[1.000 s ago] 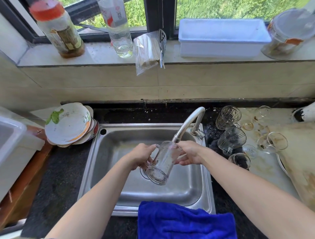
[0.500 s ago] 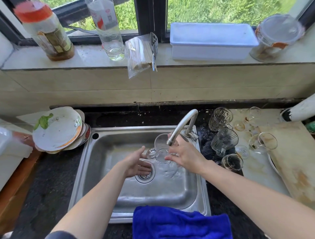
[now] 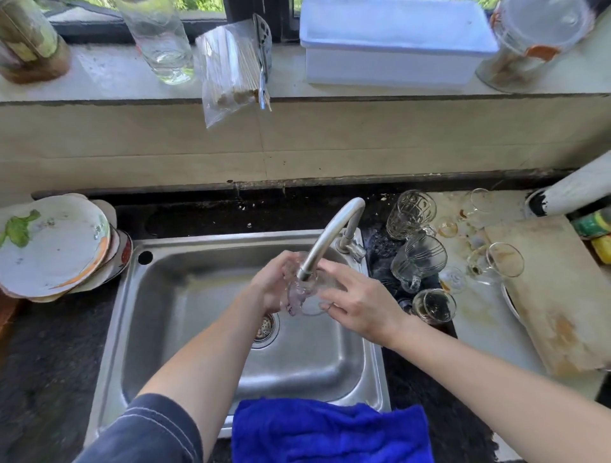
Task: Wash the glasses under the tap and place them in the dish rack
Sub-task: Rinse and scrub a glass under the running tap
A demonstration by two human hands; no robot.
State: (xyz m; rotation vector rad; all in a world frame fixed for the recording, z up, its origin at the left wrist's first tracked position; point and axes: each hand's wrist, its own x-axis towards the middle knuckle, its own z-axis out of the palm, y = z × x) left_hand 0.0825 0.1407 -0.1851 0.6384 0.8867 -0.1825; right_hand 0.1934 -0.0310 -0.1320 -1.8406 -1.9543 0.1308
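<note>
We hold the glass under the tap: L hand curled round its side, R hand gripping its rim, over sink.

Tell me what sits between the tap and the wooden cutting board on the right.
In the head view, a cluster of glasses sits between the tap and the cutting board.

We face a beige tiled wall rising behind a dark speckled stone counter. Above the wall runs a pale sill, wet in patches, beneath a window with a dark frame. Bright daylight falls across the sill, and we glimpse green grass outside. To the right lies a pale, stained worktop.
</note>
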